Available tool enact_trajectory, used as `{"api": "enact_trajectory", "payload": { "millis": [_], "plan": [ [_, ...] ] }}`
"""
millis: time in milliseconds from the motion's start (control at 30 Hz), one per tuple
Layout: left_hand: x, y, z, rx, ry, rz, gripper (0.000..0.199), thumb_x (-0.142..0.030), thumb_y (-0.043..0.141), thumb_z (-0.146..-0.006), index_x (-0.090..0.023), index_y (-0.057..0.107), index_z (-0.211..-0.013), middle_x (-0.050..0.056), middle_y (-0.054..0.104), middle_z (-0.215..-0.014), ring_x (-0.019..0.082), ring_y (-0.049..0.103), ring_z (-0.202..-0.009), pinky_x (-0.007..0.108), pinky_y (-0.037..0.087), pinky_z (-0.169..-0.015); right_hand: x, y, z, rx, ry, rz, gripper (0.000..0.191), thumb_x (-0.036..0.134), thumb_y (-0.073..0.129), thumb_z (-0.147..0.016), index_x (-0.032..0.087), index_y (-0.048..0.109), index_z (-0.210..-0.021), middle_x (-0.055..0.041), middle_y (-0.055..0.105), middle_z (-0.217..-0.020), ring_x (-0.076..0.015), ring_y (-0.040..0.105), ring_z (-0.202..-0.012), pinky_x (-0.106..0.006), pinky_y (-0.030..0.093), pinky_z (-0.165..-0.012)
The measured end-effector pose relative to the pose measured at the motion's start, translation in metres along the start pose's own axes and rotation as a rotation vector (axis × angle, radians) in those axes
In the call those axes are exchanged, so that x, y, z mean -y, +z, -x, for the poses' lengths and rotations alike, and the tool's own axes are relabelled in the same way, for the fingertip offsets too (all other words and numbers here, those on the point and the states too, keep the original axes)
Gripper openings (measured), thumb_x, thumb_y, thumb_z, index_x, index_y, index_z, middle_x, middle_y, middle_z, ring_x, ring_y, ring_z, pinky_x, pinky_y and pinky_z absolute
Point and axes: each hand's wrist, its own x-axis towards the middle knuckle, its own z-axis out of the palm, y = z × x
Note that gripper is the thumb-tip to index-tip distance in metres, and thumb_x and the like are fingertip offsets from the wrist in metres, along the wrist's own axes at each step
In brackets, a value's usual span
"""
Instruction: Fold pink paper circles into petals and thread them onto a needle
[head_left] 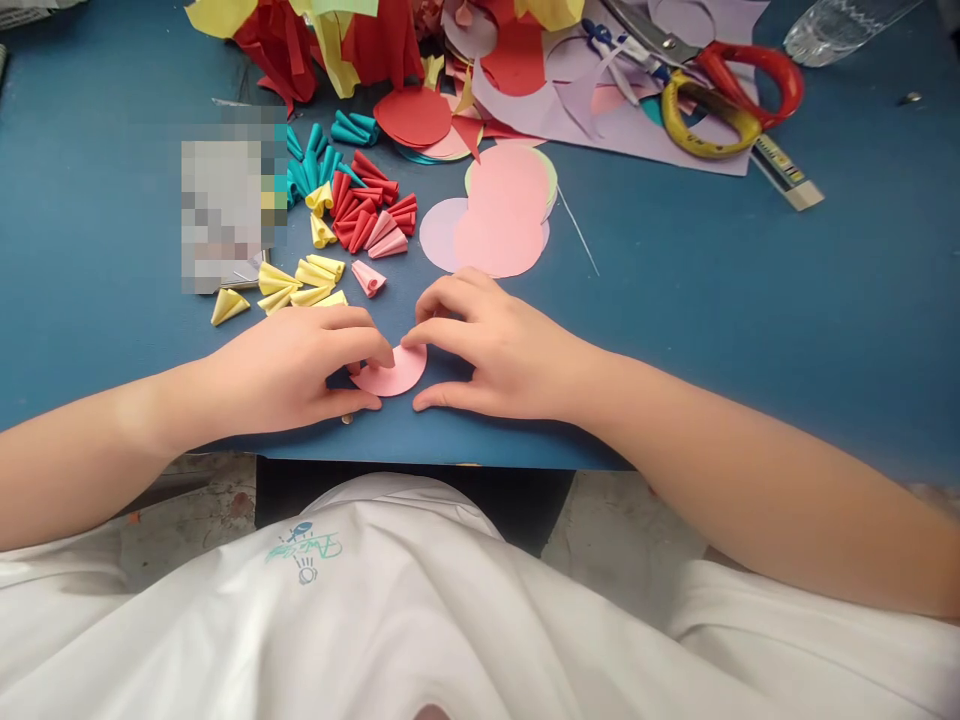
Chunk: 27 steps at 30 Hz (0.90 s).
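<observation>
A pink paper piece (395, 376) lies on the blue table (750, 320) close to its near edge, between the two hands, its rounded side facing near and right. Part of it is hidden under the fingers. The left hand (300, 370) is at its left, fingers bent over it and a fingertip on its surface, the thumb apart from them by its near edge. The right hand (495, 350) is at its right, half open, the index fingertip at the paper's far edge and the thumb lower, on the table.

Just beyond the left hand are yellow paper cones (277, 279) and a single pink cone (368, 279); farther back lie red cones (358, 225) and teal cones (311, 165). Beyond the right hand, pink paper circles (502, 210) overlap a lilac circle (442, 235). At the far right, scissors (694, 60) lie on lilac paper (622, 130).
</observation>
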Motion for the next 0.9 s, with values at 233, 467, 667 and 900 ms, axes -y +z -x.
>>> {"api": "enact_trajectory", "payload": {
  "millis": [233, 467, 667, 900],
  "plan": [
    [0.002, -0.011, -0.011, -0.019, -0.078, 0.140, 0.023, -0.031, 0.064, -0.122, -0.023, 0.086, -0.120, 0.002, 0.092, -0.107, 0.018, 0.083, -0.094, 0.031, 0.070, -0.090, -0.009, 0.004, -0.004, -0.106, -0.001, -0.087, 0.020, 0.044, 0.078, -0.124, 0.027, 0.087, -0.130, -0.0134, 0.082, -0.129, -0.0332, 0.076, -0.117, -0.053, 0.067, -0.107],
    [-0.006, -0.012, -0.019, -0.259, -0.361, 0.472, 0.019, -0.029, 0.068, -0.122, -0.014, 0.076, -0.130, 0.006, 0.094, -0.120, 0.017, 0.088, -0.098, 0.037, 0.079, -0.095, -0.010, 0.004, -0.012, -0.284, 0.284, -0.534, 0.036, 0.063, 0.085, -0.119, 0.027, 0.086, -0.121, -0.0049, 0.086, -0.105, -0.0236, 0.075, -0.087, -0.040, 0.067, -0.078],
    [0.014, 0.003, -0.025, -0.458, -0.262, 0.771, 0.022, -0.033, 0.104, -0.099, -0.024, 0.085, -0.108, 0.001, 0.089, -0.092, 0.019, 0.087, -0.079, 0.032, 0.072, -0.071, -0.007, 0.007, -0.013, -0.398, 0.437, -0.897, 0.045, 0.064, 0.113, -0.096, 0.035, 0.089, -0.121, -0.0006, 0.083, -0.091, -0.0230, 0.073, -0.073, -0.042, 0.069, -0.064],
    [0.014, 0.017, -0.028, -0.433, -0.222, 0.873, 0.053, -0.031, 0.111, -0.093, -0.032, 0.081, -0.137, 0.001, 0.092, -0.104, 0.022, 0.087, -0.092, 0.034, 0.072, -0.074, 0.001, 0.005, -0.011, -0.460, 0.426, -0.919, 0.039, 0.060, 0.112, -0.100, 0.037, 0.086, -0.118, -0.0013, 0.082, -0.094, -0.0256, 0.078, -0.080, -0.047, 0.076, -0.074]
  ]
}}
